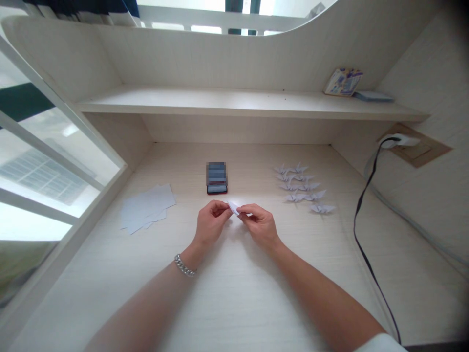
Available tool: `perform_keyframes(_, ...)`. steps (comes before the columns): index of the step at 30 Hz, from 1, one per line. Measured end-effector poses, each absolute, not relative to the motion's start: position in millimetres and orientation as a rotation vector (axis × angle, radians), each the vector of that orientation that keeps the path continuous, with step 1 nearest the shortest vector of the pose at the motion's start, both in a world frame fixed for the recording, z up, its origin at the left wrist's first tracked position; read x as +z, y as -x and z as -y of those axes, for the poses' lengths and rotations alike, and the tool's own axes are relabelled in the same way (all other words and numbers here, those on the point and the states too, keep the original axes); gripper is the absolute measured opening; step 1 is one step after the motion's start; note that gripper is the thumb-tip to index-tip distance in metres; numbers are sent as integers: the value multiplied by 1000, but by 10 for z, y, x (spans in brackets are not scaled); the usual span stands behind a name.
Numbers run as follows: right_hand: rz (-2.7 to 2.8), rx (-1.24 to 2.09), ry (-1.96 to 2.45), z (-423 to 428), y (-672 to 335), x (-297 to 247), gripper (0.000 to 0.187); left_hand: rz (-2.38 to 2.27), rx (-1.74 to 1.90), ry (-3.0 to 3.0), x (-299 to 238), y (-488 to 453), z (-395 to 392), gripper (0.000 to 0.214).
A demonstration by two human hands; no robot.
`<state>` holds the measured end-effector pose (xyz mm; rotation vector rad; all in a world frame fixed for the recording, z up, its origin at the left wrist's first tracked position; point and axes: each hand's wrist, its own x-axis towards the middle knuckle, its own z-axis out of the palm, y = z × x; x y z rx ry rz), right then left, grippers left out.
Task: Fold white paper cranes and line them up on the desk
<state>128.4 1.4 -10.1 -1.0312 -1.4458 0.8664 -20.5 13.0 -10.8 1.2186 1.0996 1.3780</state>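
A small folded piece of white paper is pinched between both hands above the middle of the pale wooden desk. My left hand, with a metal bracelet on its wrist, grips the paper's left side with closed fingers. My right hand pinches the right side. Several finished paper cranes lie in rows on the desk to the right of my hands. A loose stack of white paper sheets lies to the left.
A phone lies flat just beyond my hands. A black cable runs from a wall socket down the desk's right side. A shelf above holds a small card and a booklet. A window is at the left.
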Motion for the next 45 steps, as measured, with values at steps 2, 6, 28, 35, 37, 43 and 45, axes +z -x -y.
perform_keyframes(2,1462,822,1030,-3,-1281,-82,13,-1036,1295,-1221,-100,198,-113,17)
perform_keyframes(6,1479,762,1046,7,-1283,-62,15,-912,1256,-1148,-73,179,-78,21)
perform_keyframes(28,1407,976,1020,11,-1261,-11,15,-913,1362,-1128,-87,151,-84,17)
perform_keyframes(35,1383,1051,1059,-7,-1265,-41,20,-925,1319,-1133,-96,157,-84,19)
perform_keyframes(37,1369,1092,1036,-9,-1262,-53,22,-927,1314,-1136,-93,159,-86,20)
perform_keyframes(43,1357,1069,1037,-5,-1256,-65,21,-939,1303,-1098,-78,158,-92,21)
perform_keyframes(45,1372,1033,1048,0,-1255,-59,20,-954,1311,-1099,-78,153,-91,22)
